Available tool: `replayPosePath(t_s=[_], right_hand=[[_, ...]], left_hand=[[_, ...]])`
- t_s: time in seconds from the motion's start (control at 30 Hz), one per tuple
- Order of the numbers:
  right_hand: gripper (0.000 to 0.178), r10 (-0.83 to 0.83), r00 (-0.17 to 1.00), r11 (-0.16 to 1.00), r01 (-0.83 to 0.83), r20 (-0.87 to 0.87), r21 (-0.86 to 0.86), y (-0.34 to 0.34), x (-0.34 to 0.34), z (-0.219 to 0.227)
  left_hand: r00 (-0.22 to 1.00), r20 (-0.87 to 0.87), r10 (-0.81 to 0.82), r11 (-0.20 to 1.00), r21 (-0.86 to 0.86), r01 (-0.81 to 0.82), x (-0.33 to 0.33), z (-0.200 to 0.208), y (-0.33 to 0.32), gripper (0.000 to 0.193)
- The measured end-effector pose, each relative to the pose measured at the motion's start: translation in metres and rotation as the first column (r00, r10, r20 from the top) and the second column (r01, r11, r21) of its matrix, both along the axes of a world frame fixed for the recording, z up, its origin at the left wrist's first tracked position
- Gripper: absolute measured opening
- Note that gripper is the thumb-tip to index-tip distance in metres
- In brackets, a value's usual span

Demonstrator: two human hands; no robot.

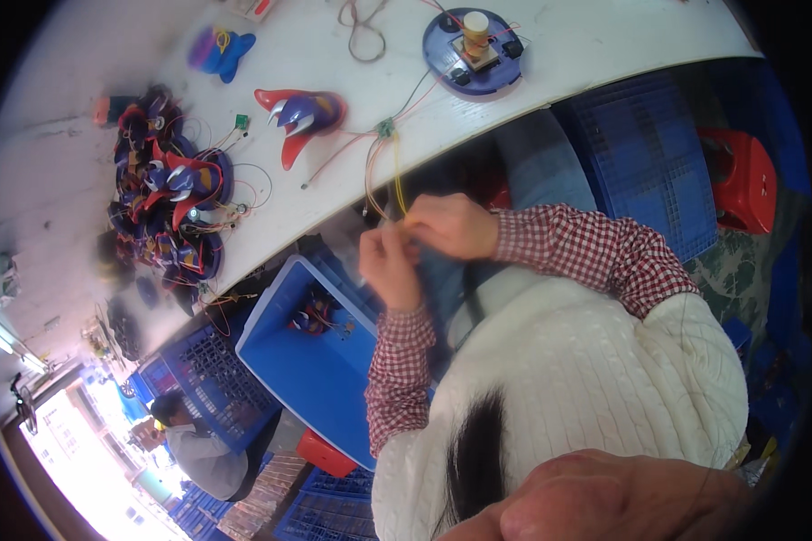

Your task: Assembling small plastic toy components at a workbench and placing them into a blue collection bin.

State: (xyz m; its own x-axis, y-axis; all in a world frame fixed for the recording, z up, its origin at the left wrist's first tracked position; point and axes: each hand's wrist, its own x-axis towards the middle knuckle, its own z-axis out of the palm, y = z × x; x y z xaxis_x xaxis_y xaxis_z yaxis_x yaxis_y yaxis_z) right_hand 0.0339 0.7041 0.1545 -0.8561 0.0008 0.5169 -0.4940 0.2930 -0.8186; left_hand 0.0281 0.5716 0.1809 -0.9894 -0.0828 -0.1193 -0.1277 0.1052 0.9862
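My left hand and my right hand meet in front of the table edge, fingers pinched together. Between the fingertips run thin wires; the yellow wires reach up from there to a small green circuit board on the table. Reddish wires hang beside them. More leads link the board to a round dark-blue base carrying a cream cylinder. Left of the board sits a purple, red and silver toy part. The wire ends are hidden by my fingers.
A heap of similar toy parts with loose wires covers the table's left side. Below the edge stands a blue plastic bin with a few parts inside. Blue crates and a red stool are at right. Another person sits lower left.
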Motion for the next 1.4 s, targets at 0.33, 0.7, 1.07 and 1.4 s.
replayPosePath(t_s=[0.33,0.7,1.07,1.4], right_hand=[[0.017,0.069,0.976,0.997,-0.058,0.209,-0.058,0.006,-0.002,-0.011],[0.032,-0.293,0.955,0.951,0.296,-0.046,0.085,0.155,-0.03,0.126],[0.018,-0.152,0.986,0.849,0.092,0.074,0.52,0.172,-0.087,0.094],[0.016,-0.461,0.876,0.798,0.48,-0.143,0.364,0.216,-0.121,0.102]], left_hand=[[0.952,-0.291,-0.09,0.884,-0.463,-0.058,-0.013,0.001,-0.008,0.017],[0.581,-0.547,-0.603,0.746,-0.644,0.168,-0.104,0.049,0.093,0.077],[0.637,-0.4,-0.66,0.64,-0.743,0.196,-0.127,0.016,0.153,0.108],[0.62,-0.491,-0.613,0.73,-0.651,0.207,-0.11,0.031,0.123,0.098]])
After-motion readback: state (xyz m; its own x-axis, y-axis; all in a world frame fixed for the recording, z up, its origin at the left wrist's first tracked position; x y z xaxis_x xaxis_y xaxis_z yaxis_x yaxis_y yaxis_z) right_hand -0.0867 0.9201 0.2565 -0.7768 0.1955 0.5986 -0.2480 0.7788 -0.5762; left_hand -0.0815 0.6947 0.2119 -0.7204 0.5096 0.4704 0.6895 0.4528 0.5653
